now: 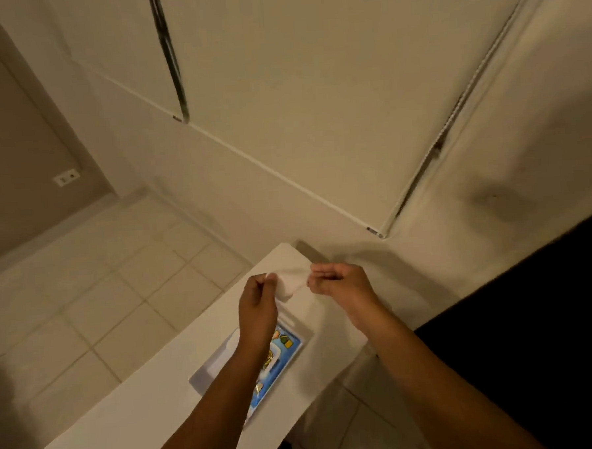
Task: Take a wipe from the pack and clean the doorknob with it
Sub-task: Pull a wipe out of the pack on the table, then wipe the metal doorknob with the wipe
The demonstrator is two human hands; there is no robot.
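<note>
A white bench [153, 413] runs slantwise across the lower part of the view, above a floor [86, 304] of pale square tiles. Behind stand white cabinet doors [314, 86], one bearing a long dark metal handle [171, 59]. A white wall socket [66, 177] sits low on the beige wall [16, 143] at left.
</note>
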